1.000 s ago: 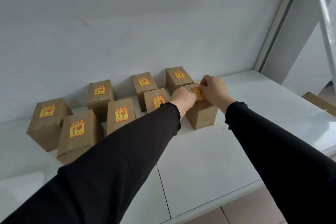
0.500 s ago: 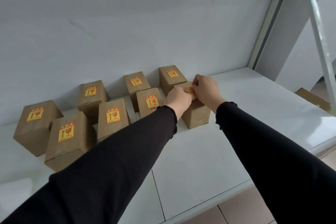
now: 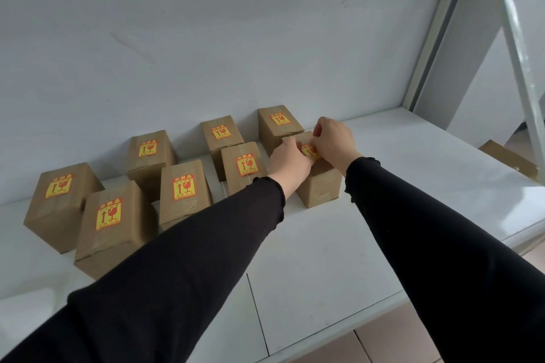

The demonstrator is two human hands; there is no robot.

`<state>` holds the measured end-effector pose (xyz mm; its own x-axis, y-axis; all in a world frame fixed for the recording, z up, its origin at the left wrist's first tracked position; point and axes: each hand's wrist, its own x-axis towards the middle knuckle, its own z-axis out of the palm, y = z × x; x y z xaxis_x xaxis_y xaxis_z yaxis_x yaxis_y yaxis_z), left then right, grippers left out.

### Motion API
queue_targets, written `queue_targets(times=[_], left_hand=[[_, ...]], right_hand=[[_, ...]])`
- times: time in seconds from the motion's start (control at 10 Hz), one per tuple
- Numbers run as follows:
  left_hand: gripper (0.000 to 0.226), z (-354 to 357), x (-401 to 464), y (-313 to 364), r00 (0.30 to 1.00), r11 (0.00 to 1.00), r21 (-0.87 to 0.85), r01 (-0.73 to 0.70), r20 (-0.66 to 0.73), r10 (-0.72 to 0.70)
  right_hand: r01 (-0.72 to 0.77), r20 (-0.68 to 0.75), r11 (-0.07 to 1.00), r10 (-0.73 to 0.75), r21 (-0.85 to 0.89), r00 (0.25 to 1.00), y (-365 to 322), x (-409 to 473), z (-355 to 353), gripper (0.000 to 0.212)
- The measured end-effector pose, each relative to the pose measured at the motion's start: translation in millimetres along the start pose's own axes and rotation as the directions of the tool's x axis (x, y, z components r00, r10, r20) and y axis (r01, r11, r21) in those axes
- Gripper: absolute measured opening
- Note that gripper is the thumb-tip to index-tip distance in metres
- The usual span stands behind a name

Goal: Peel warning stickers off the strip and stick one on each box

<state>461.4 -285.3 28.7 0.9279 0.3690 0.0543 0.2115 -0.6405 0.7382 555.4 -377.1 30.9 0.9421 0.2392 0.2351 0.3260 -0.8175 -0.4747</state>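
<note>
Several brown cardboard boxes stand in two rows on a white shelf (image 3: 324,259), each with a yellow-and-red warning sticker on top. Both hands are on the front box at the right end (image 3: 320,186). A warning sticker (image 3: 309,151) shows on its top between them. My left hand (image 3: 290,160) rests on the box top and touches the sticker's left edge. My right hand (image 3: 333,141) is curled over the sticker's right side, fingertips down on it. Most of this box's top is hidden by the hands. No sticker strip is in view.
A white wall rises right behind the boxes. A slanted white metal post (image 3: 522,47) and a frame stand at the right. A flat cardboard piece (image 3: 507,158) lies past the shelf's right edge. Bare shelf surface lies in front of and to the right of the boxes.
Both hands stay on the same box. My right hand has slid further over the sticker, so less of it shows. The view has shifted slightly.
</note>
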Motion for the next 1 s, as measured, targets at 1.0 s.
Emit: queue_targets(times=[1.0], left_hand=[[0.039, -83, -6, -7, 0.961, 0.911, 0.324, -0.257, 0.185, 0.205]], right_hand=[[0.145, 0.079, 0.989, -0.142, -0.039, 0.987, -6, -42, -47, 0.028]])
